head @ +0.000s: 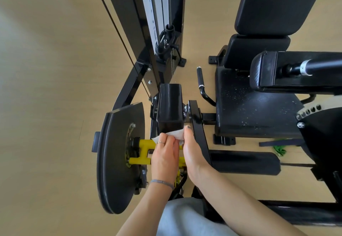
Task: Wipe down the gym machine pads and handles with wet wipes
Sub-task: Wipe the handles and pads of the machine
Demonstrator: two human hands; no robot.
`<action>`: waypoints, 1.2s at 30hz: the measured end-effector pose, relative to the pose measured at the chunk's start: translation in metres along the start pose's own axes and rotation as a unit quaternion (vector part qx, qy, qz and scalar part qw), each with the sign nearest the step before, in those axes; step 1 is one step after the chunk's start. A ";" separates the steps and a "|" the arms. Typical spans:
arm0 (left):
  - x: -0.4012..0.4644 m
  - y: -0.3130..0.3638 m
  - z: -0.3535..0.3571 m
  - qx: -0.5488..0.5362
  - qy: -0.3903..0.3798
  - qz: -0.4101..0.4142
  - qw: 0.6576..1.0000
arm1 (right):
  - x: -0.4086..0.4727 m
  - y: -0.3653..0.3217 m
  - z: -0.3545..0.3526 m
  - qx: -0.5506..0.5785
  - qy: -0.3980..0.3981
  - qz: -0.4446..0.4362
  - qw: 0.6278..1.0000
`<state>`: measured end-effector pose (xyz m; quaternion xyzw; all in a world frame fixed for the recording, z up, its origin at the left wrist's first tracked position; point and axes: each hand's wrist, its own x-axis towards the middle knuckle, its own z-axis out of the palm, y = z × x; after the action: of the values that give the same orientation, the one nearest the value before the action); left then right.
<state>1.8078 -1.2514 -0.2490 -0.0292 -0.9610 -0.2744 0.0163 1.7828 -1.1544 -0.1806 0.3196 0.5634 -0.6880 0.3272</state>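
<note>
- Beneath us runs a pale tan floor [55, 69], and on it stands a black steel gym machine with its upright weight-stack column [157, 13] rising at the top of the view.
- On the right we see the black padded seat [255, 109] flecked with white specks, and above it the long black back pad [277, 4].
- Beside the seat stands a short black handle with chrome rings [200, 78].
- At the left sits a large black round disc [114, 161], joined to a yellow metal adjustment bracket [142, 152].
- Our left hand [164, 158] pinches a crumpled white wet wipe [175, 134] with curled fingers, just above the yellow bracket.
- Our right hand [192, 152] grips the same wipe from the other side, its thumb lying against the black angled lever arm [199, 134].
- The wipe is just below the black rectangular box housing [170, 106]; whether it touches it we cannot tell.
- A black roller pad [246, 163] lies right of the lever arm.
</note>
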 end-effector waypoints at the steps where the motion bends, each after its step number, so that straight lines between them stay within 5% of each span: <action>1: -0.002 -0.002 0.003 0.002 -0.015 0.001 1.000 | 0.002 0.002 0.001 0.014 0.002 0.021 1.000; 9: 0.006 0.012 -0.020 -0.085 0.025 -0.050 0.995 | -0.005 -0.004 0.007 0.030 -0.011 0.007 0.999; 14: 0.041 0.016 -0.045 -0.024 0.025 0.053 0.998 | -0.009 -0.021 0.024 0.000 0.006 -0.101 0.995; 22: 0.056 0.007 -0.057 0.051 0.045 0.085 0.994 | -0.011 -0.061 0.032 -0.182 0.032 -0.145 0.972; 30: 0.068 0.007 -0.061 0.061 0.018 0.119 0.991 | -0.007 -0.047 0.022 -0.113 0.046 -0.135 0.983; 36: 0.070 0.044 -0.070 -0.064 0.004 0.100 0.993 | -0.035 -0.062 -0.005 -0.017 0.018 -0.135 0.991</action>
<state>1.7417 -1.2475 -0.1625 -0.1251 -0.9335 -0.3329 0.0457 1.7528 -1.1371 -0.1179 0.2475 0.6189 -0.7101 0.2268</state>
